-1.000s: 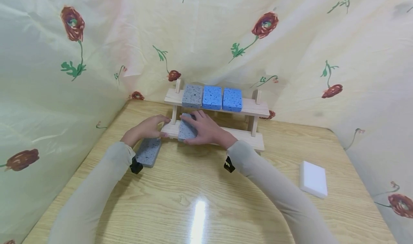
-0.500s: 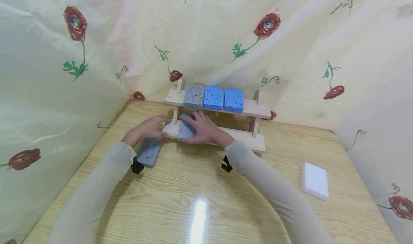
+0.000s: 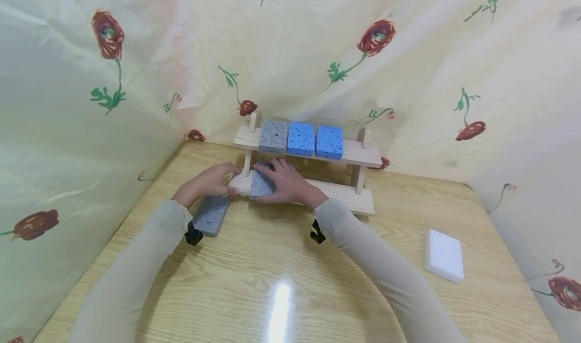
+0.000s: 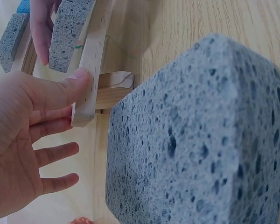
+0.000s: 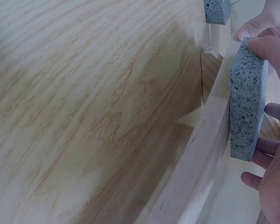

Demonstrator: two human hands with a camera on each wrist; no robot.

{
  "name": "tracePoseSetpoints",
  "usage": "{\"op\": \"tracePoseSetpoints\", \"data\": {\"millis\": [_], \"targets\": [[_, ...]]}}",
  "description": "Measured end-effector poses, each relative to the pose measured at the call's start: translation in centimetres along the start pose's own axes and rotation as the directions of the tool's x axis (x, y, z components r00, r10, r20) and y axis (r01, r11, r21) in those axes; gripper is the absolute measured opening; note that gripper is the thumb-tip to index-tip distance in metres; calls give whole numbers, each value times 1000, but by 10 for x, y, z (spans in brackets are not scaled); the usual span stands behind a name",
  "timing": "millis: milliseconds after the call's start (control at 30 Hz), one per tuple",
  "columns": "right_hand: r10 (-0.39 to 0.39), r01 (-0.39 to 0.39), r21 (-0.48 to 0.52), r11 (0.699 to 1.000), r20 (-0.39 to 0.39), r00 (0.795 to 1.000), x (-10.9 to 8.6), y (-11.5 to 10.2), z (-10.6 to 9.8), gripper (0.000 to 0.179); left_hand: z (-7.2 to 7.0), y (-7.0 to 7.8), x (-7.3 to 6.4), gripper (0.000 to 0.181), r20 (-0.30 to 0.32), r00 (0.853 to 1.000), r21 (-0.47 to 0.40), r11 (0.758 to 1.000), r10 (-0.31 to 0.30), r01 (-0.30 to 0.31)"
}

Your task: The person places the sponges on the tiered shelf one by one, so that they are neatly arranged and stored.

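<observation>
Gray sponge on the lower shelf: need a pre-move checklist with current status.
1. Right grip holds gray sponge at opposite edges: ok.
2. Left grip pinches left end of lower shelf: ok.
3. Held sponge fully flat on that shelf: cannot tell; fingers cover part of it.
4. Right grip free for another pick: not ok, it's occupied.
5. Bare space on the shelf toward its right end: ok.
6. Upper-shelf row, one gray block and two blue sponges, side by side: ok.
</observation>
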State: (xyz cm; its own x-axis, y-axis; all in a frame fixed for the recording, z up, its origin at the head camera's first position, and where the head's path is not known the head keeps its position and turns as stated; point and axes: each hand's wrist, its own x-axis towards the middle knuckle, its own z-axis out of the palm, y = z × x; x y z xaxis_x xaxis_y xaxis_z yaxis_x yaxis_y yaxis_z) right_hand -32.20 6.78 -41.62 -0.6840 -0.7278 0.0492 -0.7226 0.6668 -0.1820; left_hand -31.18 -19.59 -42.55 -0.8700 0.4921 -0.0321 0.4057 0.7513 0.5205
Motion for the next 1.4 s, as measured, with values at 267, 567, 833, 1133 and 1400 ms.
{"op": "tracePoseSetpoints", "data": {"millis": [267,567,833,1133,1400], "targets": [[24,-24,13,1000,33,999,3,-1,1,93,1,-1,2,63,0,1000,-4,1000,-12,12],[46,-48,35,998,65,997,5,1,4,93,1,-3,3,62,11,1000,5,1000,-15,15],[47,-50,40,998,75,996,6,2,3,93,-1,-2,3,63,19,1000,9,1000,-14,13],[58,-62,50,997,77,995,7,2,4,92,-4,-2,5,64,29,1000,27,1000,-7,6],[63,-65,38,997,71,996,8,4,6,93,-7,-1,5,66,49,999,7,1000,-23,23]]}}
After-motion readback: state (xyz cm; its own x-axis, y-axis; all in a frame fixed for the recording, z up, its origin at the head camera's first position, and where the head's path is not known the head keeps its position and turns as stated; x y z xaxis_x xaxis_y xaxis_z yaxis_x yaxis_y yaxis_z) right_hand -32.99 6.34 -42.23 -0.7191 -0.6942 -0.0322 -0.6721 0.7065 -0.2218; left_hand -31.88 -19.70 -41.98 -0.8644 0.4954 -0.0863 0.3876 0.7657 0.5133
